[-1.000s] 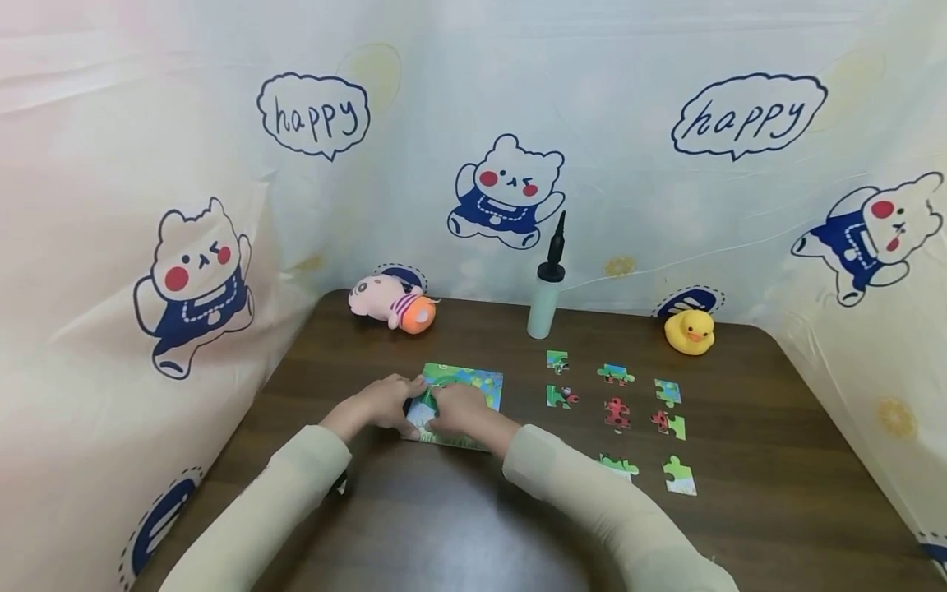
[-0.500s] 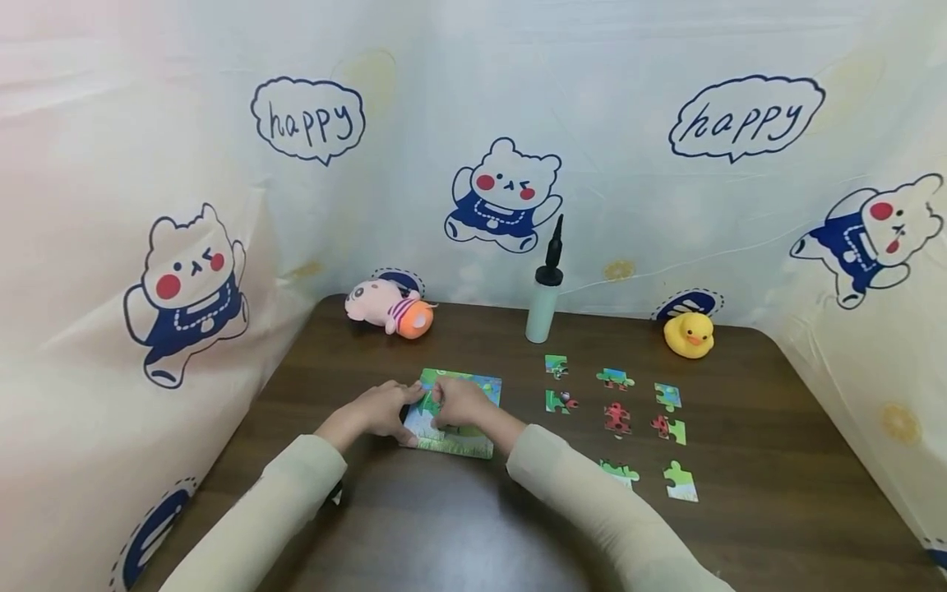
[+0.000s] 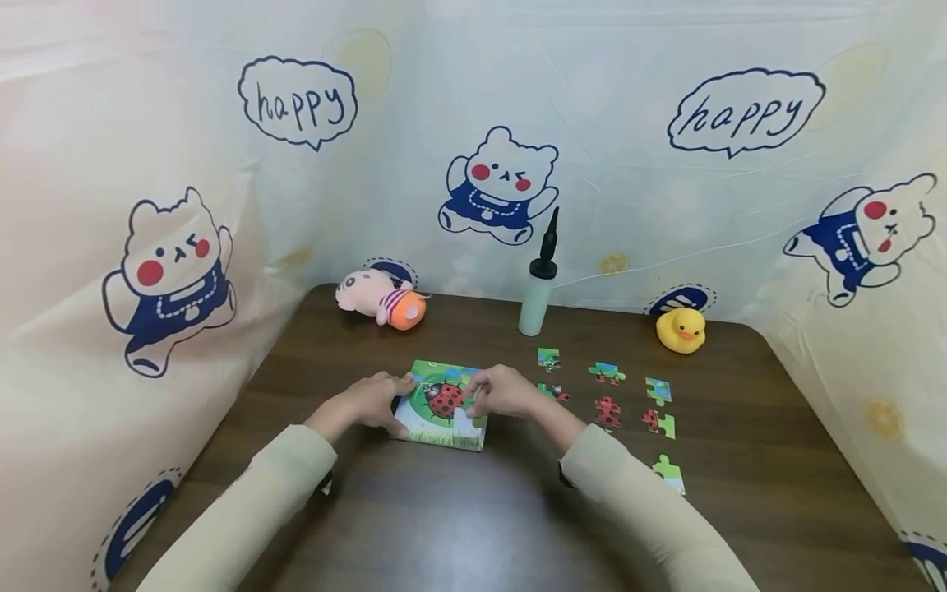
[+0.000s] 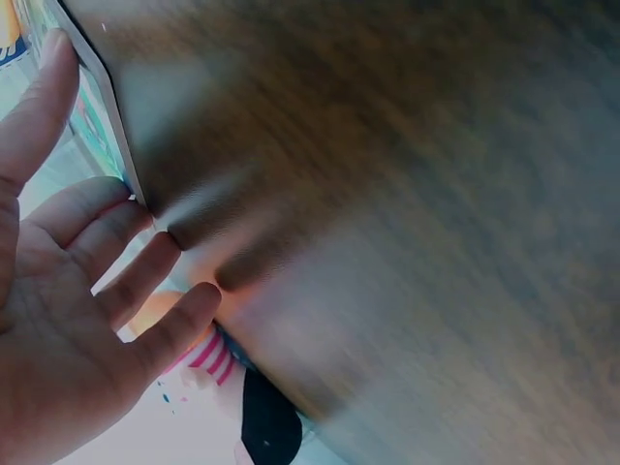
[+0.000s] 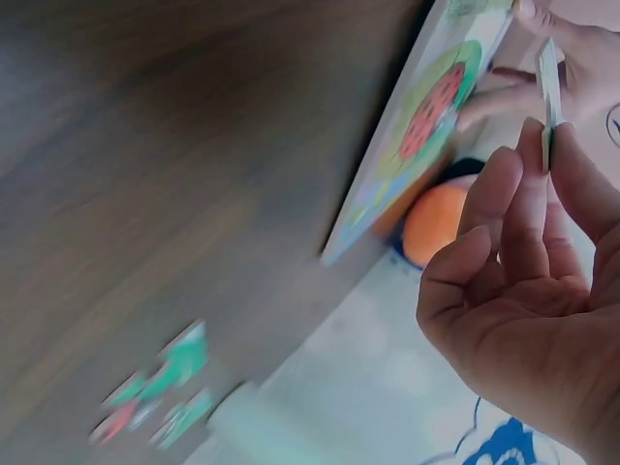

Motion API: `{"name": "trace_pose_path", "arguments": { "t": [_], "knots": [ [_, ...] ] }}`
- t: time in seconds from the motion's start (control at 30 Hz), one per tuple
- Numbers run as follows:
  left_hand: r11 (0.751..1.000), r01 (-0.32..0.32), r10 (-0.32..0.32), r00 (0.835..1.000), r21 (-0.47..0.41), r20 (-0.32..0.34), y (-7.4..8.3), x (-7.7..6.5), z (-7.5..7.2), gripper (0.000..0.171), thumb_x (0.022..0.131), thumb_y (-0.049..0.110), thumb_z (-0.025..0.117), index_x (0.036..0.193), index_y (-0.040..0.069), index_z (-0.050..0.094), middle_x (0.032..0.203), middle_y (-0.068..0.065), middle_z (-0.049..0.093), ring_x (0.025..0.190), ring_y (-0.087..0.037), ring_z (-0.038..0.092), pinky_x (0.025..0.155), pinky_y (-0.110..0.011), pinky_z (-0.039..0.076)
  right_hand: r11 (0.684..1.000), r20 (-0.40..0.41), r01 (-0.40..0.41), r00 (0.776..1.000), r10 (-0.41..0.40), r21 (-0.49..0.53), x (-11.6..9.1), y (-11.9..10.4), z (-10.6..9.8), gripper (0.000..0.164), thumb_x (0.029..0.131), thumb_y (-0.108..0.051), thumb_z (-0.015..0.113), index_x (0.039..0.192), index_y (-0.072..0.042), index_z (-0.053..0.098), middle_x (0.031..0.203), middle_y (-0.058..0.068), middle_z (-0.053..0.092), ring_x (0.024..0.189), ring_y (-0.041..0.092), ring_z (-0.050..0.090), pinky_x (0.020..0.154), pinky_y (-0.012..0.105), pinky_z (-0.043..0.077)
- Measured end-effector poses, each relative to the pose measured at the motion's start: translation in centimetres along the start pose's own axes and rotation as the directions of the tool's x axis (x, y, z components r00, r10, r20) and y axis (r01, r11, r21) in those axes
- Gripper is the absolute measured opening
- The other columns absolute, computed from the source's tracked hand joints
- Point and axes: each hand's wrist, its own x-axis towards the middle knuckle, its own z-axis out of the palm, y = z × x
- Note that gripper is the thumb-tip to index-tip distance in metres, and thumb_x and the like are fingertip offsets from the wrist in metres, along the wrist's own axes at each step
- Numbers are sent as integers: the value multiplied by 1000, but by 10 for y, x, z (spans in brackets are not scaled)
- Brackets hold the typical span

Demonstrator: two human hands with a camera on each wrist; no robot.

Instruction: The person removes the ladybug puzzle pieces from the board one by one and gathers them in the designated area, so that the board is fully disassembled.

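Observation:
My right hand (image 3: 506,390) pinches a pale jigsaw puzzle piece (image 3: 467,424) between thumb and fingers, over the right part of a flat board (image 3: 429,432). In the right wrist view the puzzle piece (image 5: 549,92) shows edge-on, apart from the board (image 5: 373,184). A red ladybug on green leaves is printed on the board. At the board's left side lies my left hand (image 3: 373,403), its thumb on the near corner and fingers at the far corner. In the left wrist view the left hand (image 4: 92,262) has spread, slightly bent fingers along the board's edge.
Several loose puzzle pieces, among them a red one (image 3: 608,411) and a green one (image 3: 668,473), lie right of the board. Along the back stand a pink plush toy (image 3: 381,300), a mint hand pump (image 3: 536,304) and a yellow rubber duck (image 3: 681,330). Printed cloth hangs behind.
My right hand has moved from the board's left part to its right, carrying the puzzle piece and uncovering the ladybug. The left hand stays at the left edge. The right sleeve now hides one loose piece.

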Motion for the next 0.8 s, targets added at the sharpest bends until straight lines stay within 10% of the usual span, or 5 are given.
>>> {"name": "trace_pose_path", "arguments": {
  "t": [0.43, 0.8],
  "knots": [
    [998, 49, -51, 998, 49, 38, -5, -4, -5, 97, 66, 48, 80, 145, 11, 37, 149, -17, 33, 125, -35, 39, 99, -55, 35, 998, 113, -53, 992, 50, 25, -49, 53, -26, 4, 86, -5, 64, 86, -4, 68, 68, 2, 62, 64, 20, 59, 68, 39, 51],
    [999, 50, -51, 997, 16, 58, 8, 0, -4, 94, 71, 42, 79, 146, 11, 34, 149, -19, 32, 126, -35, 38, 102, -55, 33, 971, 22, -8, 1000, 14, -240, -67, 70, -31, 8, 83, -2, 65, 78, -8, 65, 71, -4, 58, 64, 10, 48, 60, 27, 42]
  ]
}}
